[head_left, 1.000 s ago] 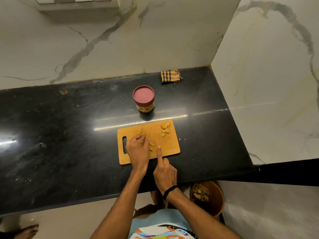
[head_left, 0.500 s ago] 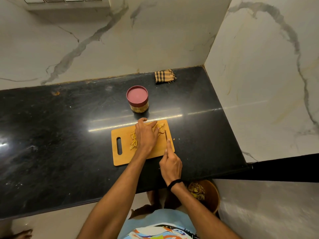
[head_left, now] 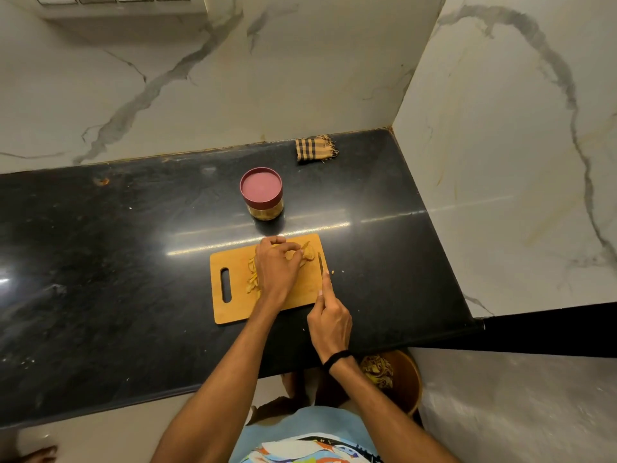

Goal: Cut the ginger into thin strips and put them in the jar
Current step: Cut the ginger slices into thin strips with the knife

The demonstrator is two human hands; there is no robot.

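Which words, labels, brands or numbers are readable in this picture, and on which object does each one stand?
No text can be read anywhere.
Jar: plain on top; its side is too blurred to show any label.
Shirt print: coloured shapes only, no legible letters.
Cutting board and checked cloth: no marking visible.

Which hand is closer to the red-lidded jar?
Left. The left hand holds ginger slices at the far edge of the board, just before the jar; the right hand grips the knife at its near right corner.
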